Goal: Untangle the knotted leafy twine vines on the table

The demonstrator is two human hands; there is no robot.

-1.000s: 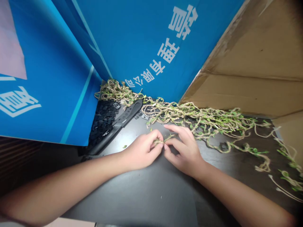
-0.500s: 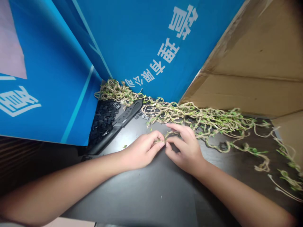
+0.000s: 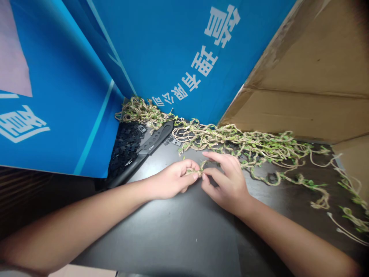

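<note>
My left hand [image 3: 173, 180] is closed, thumb and fingers pinching a piece of leafy jute twine [image 3: 193, 172]. My right hand [image 3: 229, 182] meets it at the twine's right end, thumb and index finger pinched together there and the other fingers raised. The fingertips partly hide the twine, and whether it is knotted there I cannot tell. Just behind both hands lies a long tangled heap of the same beige twine with green leaves [image 3: 245, 143]. Loose strands [image 3: 305, 182] trail from the heap to the right.
A dark grey board [image 3: 173, 234] is under my hands. To the left lie a long black-handled tool [image 3: 157, 140], small black plastic pieces [image 3: 119, 148] and a second twine heap [image 3: 137, 110]. Blue printed panels [image 3: 173, 46] and a cardboard wall [image 3: 305, 77] stand behind.
My left hand has rolled slightly and its fingers have shifted along the twine, showing more of it. My right hand has hardly moved.
</note>
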